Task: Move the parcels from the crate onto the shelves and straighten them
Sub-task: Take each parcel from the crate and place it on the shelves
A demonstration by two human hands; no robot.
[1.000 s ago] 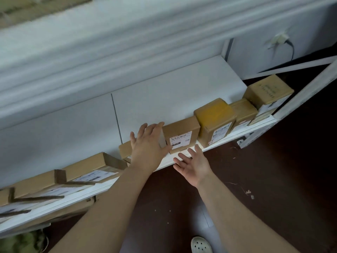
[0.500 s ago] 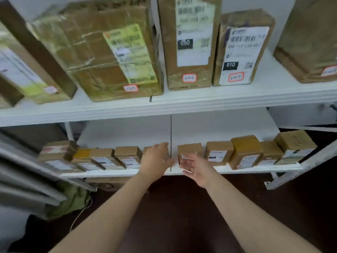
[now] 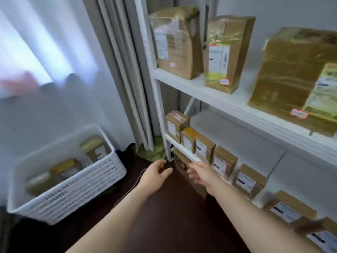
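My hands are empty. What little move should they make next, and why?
Probably swing the left hand over to the white crate and grip a parcel. It and the right hand hold nothing, and parcels lie in the crate.

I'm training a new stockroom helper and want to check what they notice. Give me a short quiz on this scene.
1. True or false: the left hand and right hand hold nothing.
2. The crate stands: A on the floor, B on a shelf, C on a chair.
3. Which shelf holds the larger parcels?
Key: 1 true; 2 A; 3 the upper shelf.
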